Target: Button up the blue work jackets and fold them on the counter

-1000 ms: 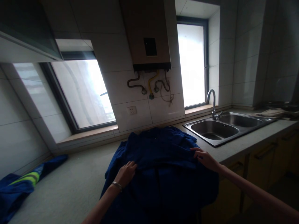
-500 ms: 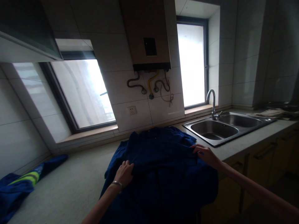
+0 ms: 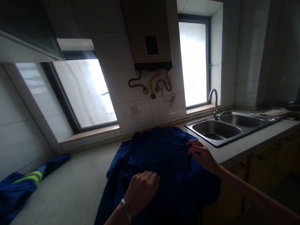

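A dark blue jacket (image 3: 152,150) is spread over the counter, its lower part hanging over the front edge. My left hand (image 3: 142,191), with a bracelet at the wrist, is curled closed on the front of the cloth; its fingertips are hidden from me. At the jacket's right side, my right hand (image 3: 202,156) pinches the fabric between thumb and fingers. Shadow hides much of the jacket's lower half.
To the right is a double steel sink (image 3: 215,129) with a tap (image 3: 214,103). Another blue garment with a yellow-green stripe (image 3: 30,176) lies at the left on the pale counter (image 3: 67,190). A water heater (image 3: 150,34) hangs on the wall, pipes beneath.
My left hand has moved right and closer to me across the jacket. My right hand has shifted slightly left along the jacket's right side.
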### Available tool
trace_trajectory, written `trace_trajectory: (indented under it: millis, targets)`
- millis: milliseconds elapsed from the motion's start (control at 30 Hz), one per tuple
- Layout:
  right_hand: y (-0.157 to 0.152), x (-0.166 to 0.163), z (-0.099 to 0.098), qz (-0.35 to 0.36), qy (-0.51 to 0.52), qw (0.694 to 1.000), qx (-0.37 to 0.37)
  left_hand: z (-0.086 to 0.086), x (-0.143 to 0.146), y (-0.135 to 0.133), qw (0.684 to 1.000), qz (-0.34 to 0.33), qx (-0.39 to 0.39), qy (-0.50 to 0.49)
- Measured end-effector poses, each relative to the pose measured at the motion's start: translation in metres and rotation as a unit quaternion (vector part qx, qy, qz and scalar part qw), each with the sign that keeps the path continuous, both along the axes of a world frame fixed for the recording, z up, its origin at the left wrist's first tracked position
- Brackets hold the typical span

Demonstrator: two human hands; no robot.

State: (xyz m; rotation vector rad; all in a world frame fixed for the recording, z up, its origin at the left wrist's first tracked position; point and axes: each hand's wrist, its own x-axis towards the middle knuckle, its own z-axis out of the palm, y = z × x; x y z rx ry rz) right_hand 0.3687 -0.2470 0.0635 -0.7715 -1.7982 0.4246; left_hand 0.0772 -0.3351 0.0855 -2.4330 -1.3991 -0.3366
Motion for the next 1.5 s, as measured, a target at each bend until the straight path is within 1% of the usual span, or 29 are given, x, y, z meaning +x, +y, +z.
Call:
trace_trajectory:
  millis: [67,100,167,267,367,433,533,567,600,633,700,767,800,833,867,933,1000,1067,1133,1200,1233,1300,1367,1500]
  targets:
    - [-0.012,-0.016,0.011,0.012,-0.003,0.999,0.029,0.008,0.020,0.005,0.997,-0.041,0.025,-0.067]
    - [-0.017,-0.023,0.015,0.017,0.005,0.999,0.032,0.010,0.029,0.008,0.993,-0.059,0.034,-0.101]
    - [-0.025,-0.036,0.020,0.027,0.038,0.999,0.011,0.012,0.045,0.018,0.983,-0.084,0.047,-0.157]
    - [-0.033,-0.055,0.021,0.063,0.124,0.989,-0.044,0.007,0.063,0.034,0.973,-0.089,0.058,-0.207]
    - [-0.037,-0.069,0.016,0.103,0.228,0.966,-0.071,0.003,0.070,0.048,0.966,-0.074,0.074,-0.235]
    - [-0.039,-0.072,0.010,0.091,0.285,0.951,-0.082,0.002,0.070,0.055,0.968,-0.067,0.086,-0.227]
    - [-0.042,-0.071,-0.003,0.017,0.353,0.928,-0.115,0.002,0.065,0.060,0.974,-0.057,0.120,-0.183]
    - [-0.043,-0.071,-0.007,0.000,0.357,0.924,-0.139,0.001,0.064,0.061,0.975,-0.055,0.136,-0.167]
    - [-0.045,-0.070,-0.011,-0.002,0.342,0.924,-0.170,0.001,0.064,0.060,0.975,-0.056,0.153,-0.155]
    - [-0.047,-0.071,-0.015,0.011,0.310,0.928,-0.206,0.000,0.064,0.059,0.974,-0.065,0.165,-0.144]
    - [-0.050,-0.073,-0.021,0.049,0.226,0.935,-0.269,-0.001,0.066,0.056,0.971,-0.125,0.159,-0.129]
    - [-0.052,-0.077,-0.023,0.071,0.168,0.936,-0.300,-0.002,0.071,0.051,0.961,-0.207,0.115,-0.145]
    - [-0.053,-0.078,-0.022,0.071,0.160,0.936,-0.305,-0.002,0.073,0.049,0.952,-0.238,0.081,-0.174]
    - [-0.054,-0.078,-0.020,0.068,0.156,0.937,-0.305,-0.002,0.075,0.047,0.941,-0.257,0.042,-0.216]
    - [-0.056,-0.077,-0.019,0.065,0.153,0.939,-0.300,-0.002,0.076,0.046,0.928,-0.262,0.001,-0.267]
    - [-0.058,-0.074,-0.016,0.063,0.136,0.948,-0.279,-0.004,0.078,0.044,0.893,-0.247,-0.088,-0.365]
    - [-0.061,-0.070,-0.019,0.054,0.097,0.959,-0.259,-0.008,0.079,0.044,0.857,-0.203,-0.163,-0.445]
    - [-0.063,-0.067,-0.025,0.030,0.051,0.965,-0.256,-0.015,0.079,0.045,0.817,-0.133,-0.204,-0.523]
    - [-0.064,-0.066,-0.034,-0.013,0.022,0.966,-0.256,-0.021,0.080,0.045,0.770,-0.071,-0.225,-0.593]
    - [-0.065,-0.066,-0.041,-0.040,0.007,0.966,-0.255,-0.024,0.082,0.044,0.730,-0.037,-0.249,-0.636]
    - [-0.066,-0.065,-0.043,-0.042,0.002,0.966,-0.255,-0.024,0.083,0.043,0.717,-0.032,-0.268,-0.643]
    - [-0.069,-0.064,-0.044,-0.031,-0.005,0.965,-0.261,-0.023,0.084,0.040,0.703,-0.036,-0.310,-0.639]
    - [-0.072,-0.062,-0.043,-0.029,0.000,0.964,-0.263,-0.022,0.086,0.036,0.699,-0.034,-0.327,-0.635]
    - [-0.077,-0.061,-0.046,-0.040,0.023,0.967,-0.249,-0.020,0.087,0.029,0.693,0.015,-0.298,-0.657]
